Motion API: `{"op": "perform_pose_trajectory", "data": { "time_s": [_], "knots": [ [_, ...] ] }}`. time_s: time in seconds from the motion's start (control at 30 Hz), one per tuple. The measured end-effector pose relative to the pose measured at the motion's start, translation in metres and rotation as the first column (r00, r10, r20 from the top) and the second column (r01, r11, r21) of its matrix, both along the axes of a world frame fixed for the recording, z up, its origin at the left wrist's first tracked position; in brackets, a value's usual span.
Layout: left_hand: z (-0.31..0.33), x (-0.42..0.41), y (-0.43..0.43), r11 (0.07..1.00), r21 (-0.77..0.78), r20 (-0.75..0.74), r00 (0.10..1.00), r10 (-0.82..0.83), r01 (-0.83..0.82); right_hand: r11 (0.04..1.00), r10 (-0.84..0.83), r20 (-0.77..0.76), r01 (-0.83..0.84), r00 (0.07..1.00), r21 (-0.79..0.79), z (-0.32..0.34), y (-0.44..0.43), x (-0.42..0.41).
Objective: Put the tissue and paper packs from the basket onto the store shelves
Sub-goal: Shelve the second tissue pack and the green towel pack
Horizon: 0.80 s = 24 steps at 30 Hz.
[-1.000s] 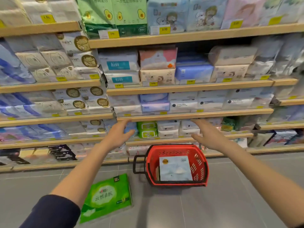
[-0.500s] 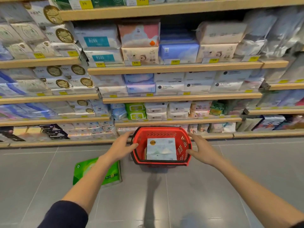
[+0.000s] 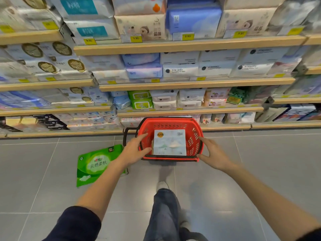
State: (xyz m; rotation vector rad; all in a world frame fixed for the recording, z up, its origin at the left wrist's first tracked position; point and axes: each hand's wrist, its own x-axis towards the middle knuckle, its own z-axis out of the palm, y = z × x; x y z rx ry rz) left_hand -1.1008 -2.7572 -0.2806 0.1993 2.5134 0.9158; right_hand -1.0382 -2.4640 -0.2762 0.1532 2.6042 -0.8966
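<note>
Tissue pack (image 3: 169, 143) lies in basket (image 3: 194, 136) between left hand (image 3: 134, 150) and right hand (image 3: 214, 154).

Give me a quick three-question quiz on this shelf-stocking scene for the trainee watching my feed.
1. True or false: the red basket stands on the grey floor in front of the shelves.
2. Multiple choice: where is the green pack? A) inside the basket B) flat on the floor, on the left hand's side of the basket C) on the lowest shelf.
3. Fill in: inside the basket lies one ____ pack with an orange round sticker.

Key: 1 true. 2 B. 3 white. Note that the left hand and right hand are at the basket's two sides, and neither holds a pack.
</note>
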Motion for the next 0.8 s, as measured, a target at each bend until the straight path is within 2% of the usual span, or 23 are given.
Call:
{"op": "perform_pose_trajectory", "data": {
  "time_s": [0.17,0.33,0.43,0.57,0.8],
  "knots": [
    [-0.033,-0.051,-0.007,0.997,0.076,0.099,0.995,0.02,-0.027,1.0,-0.014,0.096,0.013,0.995,0.019,-0.022,-0.006,-0.051],
    [-0.077,-0.101,-0.014,0.994,-0.037,0.199,0.976,-0.094,0.104,0.998,-0.029,0.163,0.02,0.986,0.054,-0.045,-0.01,-0.099],
    [-0.103,-0.128,-0.014,0.987,-0.051,0.215,0.966,-0.141,0.156,0.998,-0.047,0.2,0.036,0.979,0.055,-0.07,-0.011,-0.12],
    [-0.151,-0.156,-0.009,0.986,-0.045,0.207,0.967,-0.149,0.162,0.998,-0.053,0.267,0.04,0.962,0.055,-0.121,-0.01,-0.143],
    [-0.289,-0.194,0.003,0.966,-0.1,0.276,0.94,-0.202,0.237,0.996,-0.086,0.299,0.074,0.95,0.052,-0.25,0.002,-0.196]
  ]
}}
